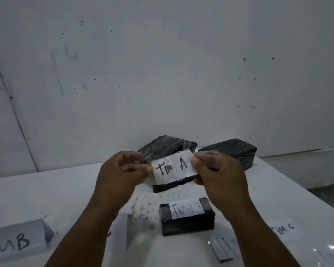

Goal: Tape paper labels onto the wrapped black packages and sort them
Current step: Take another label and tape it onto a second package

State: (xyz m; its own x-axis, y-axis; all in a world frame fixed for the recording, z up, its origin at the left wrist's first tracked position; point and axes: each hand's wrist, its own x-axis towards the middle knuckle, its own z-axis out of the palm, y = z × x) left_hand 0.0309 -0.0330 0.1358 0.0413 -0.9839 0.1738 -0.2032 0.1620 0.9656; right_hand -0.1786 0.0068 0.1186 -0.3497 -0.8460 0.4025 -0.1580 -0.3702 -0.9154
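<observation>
White desk [37, 191] carries grey crumbs [143, 207] scattered near its middle. Behind it stands a pale wall [162, 64], scuffed and dotted with small dark marks. Bare floor [307, 170] shows at the right, beyond the desk edge.

"TIM B" label [12, 242] cropped at left edge

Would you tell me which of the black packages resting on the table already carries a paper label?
The small black package nearest the camera, with "TIM A" on top. The two larger packages by the wall show no labels.
</observation>
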